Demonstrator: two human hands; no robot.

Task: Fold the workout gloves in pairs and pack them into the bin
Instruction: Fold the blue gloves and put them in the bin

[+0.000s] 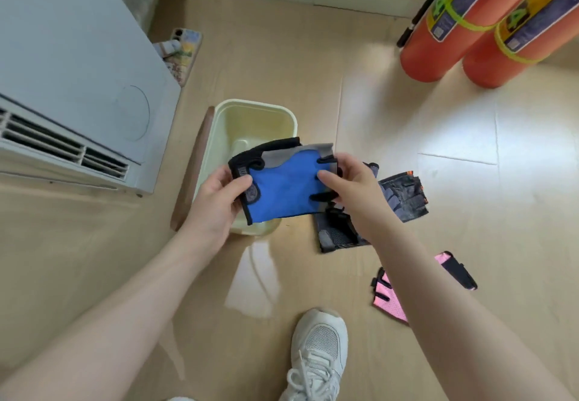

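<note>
- Both hands are up over the floor [391, 137], and between them sits the blue glove [286, 184], stretched flat with its blue face toward the camera.
- The left hand [219, 200] pinches the glove's black wrist-strap end, thumb on top and fingers curled beneath.
- The right hand [354, 187] clamps the finger end, thumb pressed on the blue fabric beside the black finger loops.
- A grey and black edge shows along the top of the glove; whether a second glove lies behind it, I cannot tell.
- Directly below and behind the glove is the pale yellow bin [250, 118]; what shows of its inside holds no gloves.
- A brown board [192, 168] lies along the bin's left side.
- On the floor to the right: a dark denim-look glove [404, 194], and a grey and black glove [336, 236] partly hidden by the right wrist.
- Nearer the camera, a pink glove [387, 297] peeks out from both sides of the right forearm.
- A white sneaker [316, 353] stands at the bottom edge.
</note>
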